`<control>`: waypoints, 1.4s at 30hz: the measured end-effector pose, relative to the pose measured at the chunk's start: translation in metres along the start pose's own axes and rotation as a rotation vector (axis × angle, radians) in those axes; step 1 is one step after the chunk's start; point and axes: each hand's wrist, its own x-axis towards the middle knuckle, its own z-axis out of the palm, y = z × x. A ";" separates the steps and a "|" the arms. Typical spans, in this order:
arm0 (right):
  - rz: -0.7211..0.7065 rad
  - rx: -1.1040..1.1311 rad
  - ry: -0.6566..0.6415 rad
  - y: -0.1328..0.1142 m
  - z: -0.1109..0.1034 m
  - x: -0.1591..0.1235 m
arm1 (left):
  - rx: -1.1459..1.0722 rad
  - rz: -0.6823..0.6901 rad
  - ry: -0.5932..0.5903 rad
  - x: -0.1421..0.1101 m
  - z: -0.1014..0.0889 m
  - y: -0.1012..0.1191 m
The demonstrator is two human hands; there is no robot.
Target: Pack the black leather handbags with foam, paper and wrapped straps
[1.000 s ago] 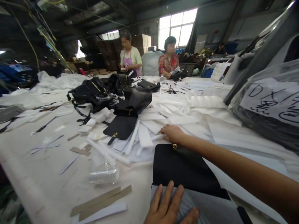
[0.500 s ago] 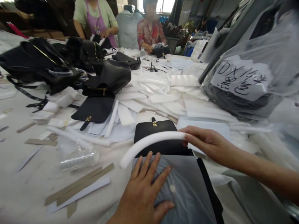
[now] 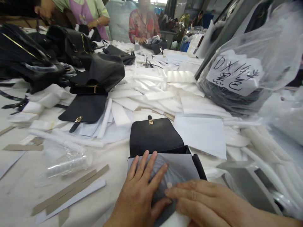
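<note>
A black bag (image 3: 153,135) lies in front of me with its flap laid back, a gold clasp (image 3: 151,120) near the flap's far edge. Grey lining-like sheeting (image 3: 184,165) covers the bag's near part. My left hand (image 3: 139,189) rests flat on that sheeting, fingers spread. Beside it, my right hand (image 3: 205,200) is low over the bag, its fingers curled around a white foam strip (image 3: 176,220). Most of the strip is hidden under the hand and beyond the bottom edge.
More black bags (image 3: 99,71) lie on the left. Foam pieces (image 3: 151,85) cover the table's middle. Brown card strips (image 3: 71,189) and a clear plastic packet (image 3: 68,164) are at left. A labelled plastic sack (image 3: 236,78) stands right. Two co-workers (image 3: 144,25) handle items across the table.
My right hand reached to the foam pile, picked up a curved foam strip, then brought it down toward me over the bag. My left hand stayed on the sheeting. The view tilted downward.
</note>
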 end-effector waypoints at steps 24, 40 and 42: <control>0.314 -0.197 0.159 0.072 0.056 -0.029 | -0.015 -0.023 0.113 -0.003 -0.005 0.005; 0.311 -0.215 0.109 0.074 0.058 -0.031 | 0.264 0.064 0.006 0.005 -0.021 0.012; 0.315 -0.263 0.087 0.073 0.055 -0.030 | 0.248 0.059 -0.026 0.008 -0.020 0.011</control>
